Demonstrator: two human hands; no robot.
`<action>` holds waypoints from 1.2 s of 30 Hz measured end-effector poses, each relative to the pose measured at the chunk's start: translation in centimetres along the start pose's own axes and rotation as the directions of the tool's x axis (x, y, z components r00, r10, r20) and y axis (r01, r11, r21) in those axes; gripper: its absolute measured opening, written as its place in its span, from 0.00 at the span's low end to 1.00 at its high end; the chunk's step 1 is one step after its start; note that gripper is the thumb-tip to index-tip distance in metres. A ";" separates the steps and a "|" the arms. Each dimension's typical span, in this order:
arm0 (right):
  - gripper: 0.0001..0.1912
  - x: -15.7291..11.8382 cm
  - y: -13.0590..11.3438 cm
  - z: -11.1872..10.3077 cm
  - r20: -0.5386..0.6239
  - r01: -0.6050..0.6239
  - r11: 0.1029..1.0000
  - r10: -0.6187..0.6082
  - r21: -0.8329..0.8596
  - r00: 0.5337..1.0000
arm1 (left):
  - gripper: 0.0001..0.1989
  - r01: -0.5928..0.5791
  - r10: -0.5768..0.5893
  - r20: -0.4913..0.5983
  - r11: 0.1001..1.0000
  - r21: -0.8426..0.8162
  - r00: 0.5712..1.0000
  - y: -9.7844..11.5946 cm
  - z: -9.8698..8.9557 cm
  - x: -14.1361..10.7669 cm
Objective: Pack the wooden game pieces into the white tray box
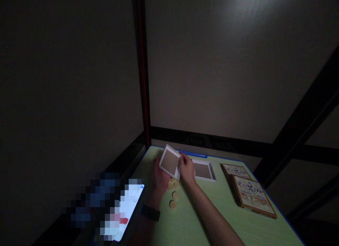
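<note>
My left hand (pixel 160 177) grips a shallow white box half (pixel 169 160) from its left side and underneath, tilting it above the table. Its grey-brown inside faces me, and nothing shows in it. At the right edge of that box half, my right hand (pixel 186 170) has its fingers closed on the rim; the fingertips are partly hidden. Below the hands several round wooden discs (pixel 173 204) lie on the green table. Just right of my right hand, a second white box half (pixel 203 171) rests with its open side up.
Two flat printed boxes with brown edges, one nearer (pixel 254 194) and one farther (pixel 237 169), overlap on the right of the green table (pixel 196 221). A lit screen (pixel 129 210) stands at lower left. Walls rise behind the table.
</note>
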State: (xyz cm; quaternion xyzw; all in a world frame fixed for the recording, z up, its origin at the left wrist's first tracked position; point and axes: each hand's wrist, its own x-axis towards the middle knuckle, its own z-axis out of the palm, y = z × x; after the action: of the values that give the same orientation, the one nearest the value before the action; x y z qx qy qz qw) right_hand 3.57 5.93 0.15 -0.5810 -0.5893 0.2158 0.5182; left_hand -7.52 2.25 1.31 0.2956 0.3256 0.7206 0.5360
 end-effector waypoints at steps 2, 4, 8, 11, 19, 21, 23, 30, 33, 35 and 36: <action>0.25 0.5 0.4 -1.6 -0.009 -0.025 1.000 0.025 0.017 1.000 | 0.33 0.047 -0.047 0.018 0.999 -0.011 0.999 0.0 0.3 -0.2; 0.25 0.8 0.9 -3.8 -0.009 -0.038 0.999 0.038 0.009 0.999 | 0.32 0.073 -0.073 -0.005 0.994 0.079 0.997 -0.3 0.2 -0.5; 0.22 -0.5 2.9 -9.5 -0.004 0.018 0.999 -0.018 -0.046 1.000 | 0.25 -0.085 0.072 0.045 0.818 0.569 0.996 -1.3 -0.8 -3.0; 0.21 -2.9 4.9 -13.5 0.057 0.035 0.989 -0.026 -0.147 0.998 | 0.18 -0.537 0.115 0.530 0.313 0.784 0.840 -1.6 -1.7 -6.0; 0.15 -6.7 7.2 -16.8 0.147 0.091 0.885 -0.026 -0.457 0.989 | 0.20 -0.808 -0.088 0.823 -0.277 0.521 0.561 -2.2 -3.3 -6.7; 0.14 -6.8 7.0 -16.7 0.154 0.102 0.843 -0.023 -0.529 0.988 | 0.19 -0.791 -0.064 0.814 -0.294 0.537 0.577 -2.6 -3.7 -6.0; 0.14 -6.7 6.7 -16.5 0.164 0.105 0.816 -0.013 -0.568 0.986 | 0.18 -0.768 -0.052 0.793 -0.295 0.569 0.608 -2.9 -4.0 -5.6; 0.15 -6.9 5.7 -16.1 0.148 0.103 0.775 -0.012 -0.623 0.989 | 0.18 -0.727 -0.026 0.737 -0.195 0.659 0.675 -3.5 -4.9 -4.9; 0.15 -7.2 4.9 -16.0 0.149 0.120 0.728 -0.025 -0.675 0.988 | 0.18 -0.718 -0.013 0.728 -0.172 0.674 0.686 -3.7 -5.2 -4.6; 0.15 -7.3 4.3 -16.2 0.134 0.125 0.690 -0.042 -0.713 0.990 | 0.18 -0.715 -0.013 0.726 -0.185 0.674 0.688 -3.8 -5.3 -4.6; 0.15 -7.3 4.0 -16.5 0.117 0.124 0.673 -0.056 -0.729 0.992 | 0.18 -0.717 -0.017 0.729 -0.194 0.669 0.685 -3.8 -5.3 -4.6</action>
State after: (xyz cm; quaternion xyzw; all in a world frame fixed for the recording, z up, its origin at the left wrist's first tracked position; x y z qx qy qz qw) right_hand 18.09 -5.47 0.19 -0.7005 -0.6756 -0.0402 0.2263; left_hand -8.29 -2.15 -5.26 0.8370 0.4740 0.2716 -0.0328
